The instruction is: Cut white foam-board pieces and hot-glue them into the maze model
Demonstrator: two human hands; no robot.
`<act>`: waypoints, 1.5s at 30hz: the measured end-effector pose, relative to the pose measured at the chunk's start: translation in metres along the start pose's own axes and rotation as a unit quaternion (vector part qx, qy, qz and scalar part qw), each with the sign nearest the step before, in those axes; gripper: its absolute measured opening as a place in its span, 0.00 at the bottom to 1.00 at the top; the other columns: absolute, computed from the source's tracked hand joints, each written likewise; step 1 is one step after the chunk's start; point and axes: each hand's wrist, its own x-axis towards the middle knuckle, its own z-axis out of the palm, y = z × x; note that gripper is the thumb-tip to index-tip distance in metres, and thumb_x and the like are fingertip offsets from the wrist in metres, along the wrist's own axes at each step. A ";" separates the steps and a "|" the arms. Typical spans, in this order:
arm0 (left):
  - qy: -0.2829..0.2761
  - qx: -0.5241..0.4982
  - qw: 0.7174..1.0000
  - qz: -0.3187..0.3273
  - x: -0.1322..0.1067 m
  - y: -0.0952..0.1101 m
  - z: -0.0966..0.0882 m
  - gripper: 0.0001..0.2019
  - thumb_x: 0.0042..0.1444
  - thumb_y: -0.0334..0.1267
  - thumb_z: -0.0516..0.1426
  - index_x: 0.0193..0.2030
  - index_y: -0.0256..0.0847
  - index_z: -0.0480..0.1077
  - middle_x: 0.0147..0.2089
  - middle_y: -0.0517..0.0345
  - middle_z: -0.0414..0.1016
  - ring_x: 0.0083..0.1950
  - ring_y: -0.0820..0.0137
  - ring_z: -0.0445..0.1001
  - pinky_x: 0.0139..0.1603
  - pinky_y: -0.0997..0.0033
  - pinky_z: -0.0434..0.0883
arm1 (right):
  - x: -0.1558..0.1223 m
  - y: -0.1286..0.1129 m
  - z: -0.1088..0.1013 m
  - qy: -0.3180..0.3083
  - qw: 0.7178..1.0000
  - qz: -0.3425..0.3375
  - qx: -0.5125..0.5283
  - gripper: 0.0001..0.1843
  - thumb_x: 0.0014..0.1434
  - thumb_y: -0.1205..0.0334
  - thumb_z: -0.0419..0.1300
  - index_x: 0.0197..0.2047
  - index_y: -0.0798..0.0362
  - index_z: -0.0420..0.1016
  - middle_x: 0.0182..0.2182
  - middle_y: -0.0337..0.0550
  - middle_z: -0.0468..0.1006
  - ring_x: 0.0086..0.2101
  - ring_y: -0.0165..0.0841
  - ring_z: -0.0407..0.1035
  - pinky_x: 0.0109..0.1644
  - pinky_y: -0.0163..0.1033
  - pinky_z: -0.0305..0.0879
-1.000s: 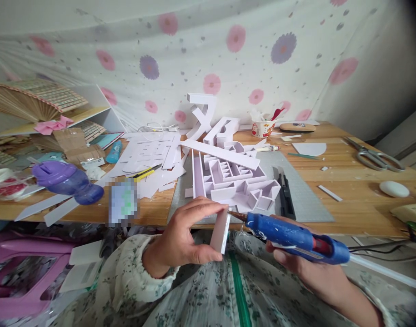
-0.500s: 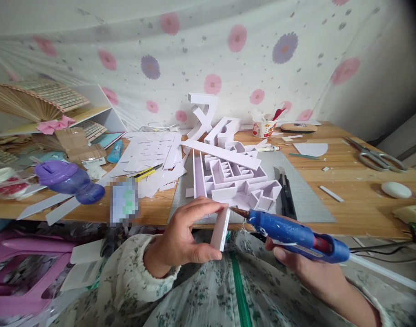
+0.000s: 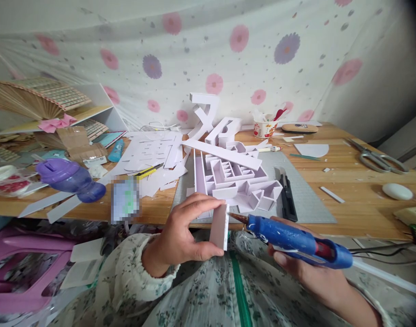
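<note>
Between the thumb and fingers of my left hand is a small flat piece of white foam board, held upright by its top and bottom ends. Its right edge looks rough and shiny. My right hand is wrapped round a blue hot glue gun, whose brown nozzle points left and ends close to that edge near its top. A glue stick sticks out of the gun's rear. Just beyond my hands, a white foam-board structure with many compartments rests on a grey cutting mat.
A black utility knife lies right of the structure. Big scissors and a white oval object are at the right. Cut white sheets, a yellow cutter and a purple bottle occupy the left. A paper cup stands behind.
The glue gun's nozzle has moved slightly down and away from the piece's top corner. The foam-board piece has turned a little, showing more of its flat face.
</note>
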 end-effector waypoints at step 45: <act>0.046 0.140 0.989 0.030 0.008 0.008 -0.007 0.30 0.47 0.45 0.69 0.58 0.45 0.70 0.50 0.49 0.76 0.49 0.59 0.75 0.50 0.60 0.73 | 0.006 -0.017 -0.006 -0.070 0.995 -0.065 -0.034 0.07 0.56 0.62 0.59 0.27 0.47 0.71 0.24 0.37 0.76 0.23 0.32 0.72 0.27 0.34 0.73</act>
